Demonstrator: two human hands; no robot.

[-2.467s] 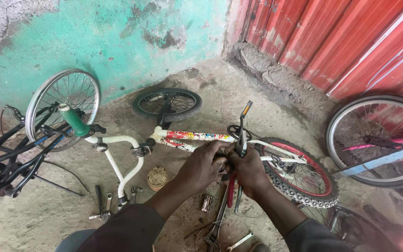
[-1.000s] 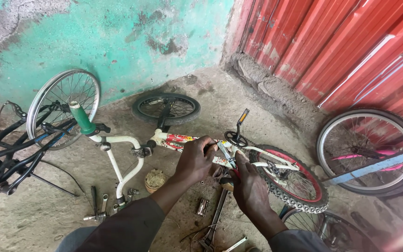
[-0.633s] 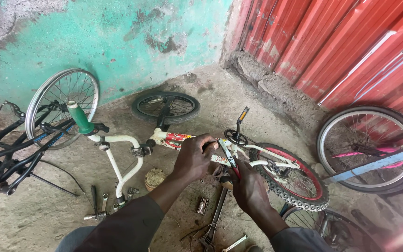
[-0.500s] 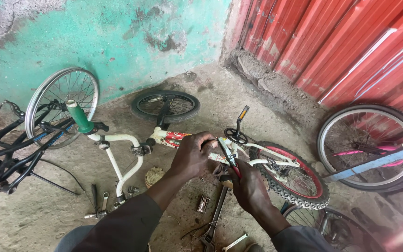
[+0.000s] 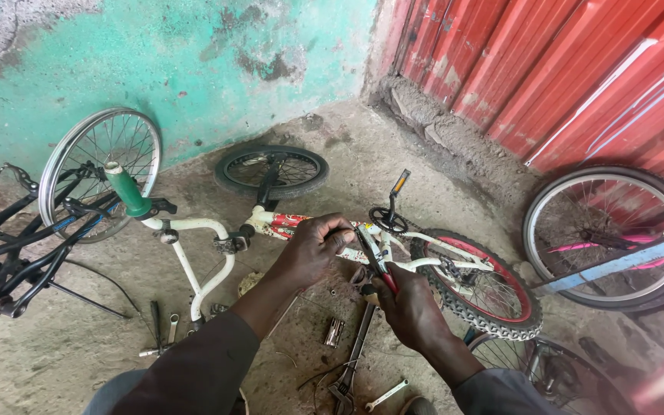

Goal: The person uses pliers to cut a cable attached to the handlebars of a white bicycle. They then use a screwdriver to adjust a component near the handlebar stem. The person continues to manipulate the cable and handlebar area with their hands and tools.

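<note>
Just both hands [image 5: 363,277] on small bicycle frame [image 5: 293,225]

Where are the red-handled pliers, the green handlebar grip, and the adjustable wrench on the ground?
red-handled pliers [image 5: 379,265], head view, on the handles above the right hand.
green handlebar grip [image 5: 123,189], head view, middle of the green sleeve.
adjustable wrench [image 5: 355,357], head view, on its shaft lying on the ground.

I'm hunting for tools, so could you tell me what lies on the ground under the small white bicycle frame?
An adjustable wrench, a small spanner and loose metal bits lie there; the hands hide whatever sits directly beneath them.
</note>
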